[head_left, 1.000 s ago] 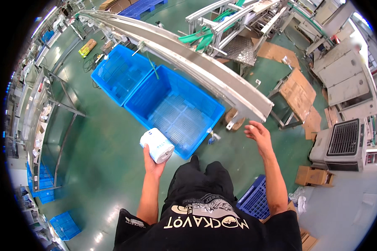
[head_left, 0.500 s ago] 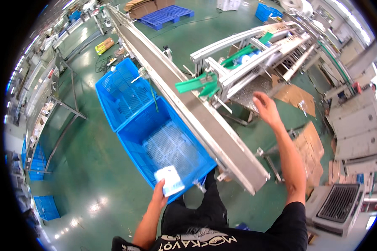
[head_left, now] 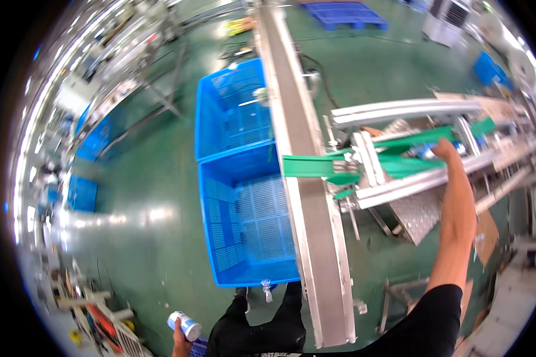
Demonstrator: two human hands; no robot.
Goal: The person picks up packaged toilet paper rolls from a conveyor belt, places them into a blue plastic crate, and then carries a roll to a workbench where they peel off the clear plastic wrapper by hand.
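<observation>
My left hand [head_left: 181,340] is closed round a white and blue cylindrical pack [head_left: 184,326], low at the left beside my legs. Stretched out to the right, my right hand [head_left: 445,150] reaches between the metal rails [head_left: 423,181] of a side chute. Just beside its fingers lies a blue and white item [head_left: 425,151], on the green guide strips [head_left: 393,166]. Blur and the small size hide whether those fingers grip it. In front of me stands a blue mesh-bottomed crate [head_left: 262,220], with nothing visible inside it.
A narrow conveyor [head_left: 318,238] runs lengthwise just right of the crate. Behind that crate stands a second blue crate [head_left: 229,113]. The green chute end [head_left: 307,166] overhangs the belt. A blue pallet [head_left: 345,16] lies at the far end, and a metal-legged table [head_left: 161,98] stands left.
My left hand has carried the pack from over the crate down to the left. My right hand has reached farther out into the chute. The view has turned right.
</observation>
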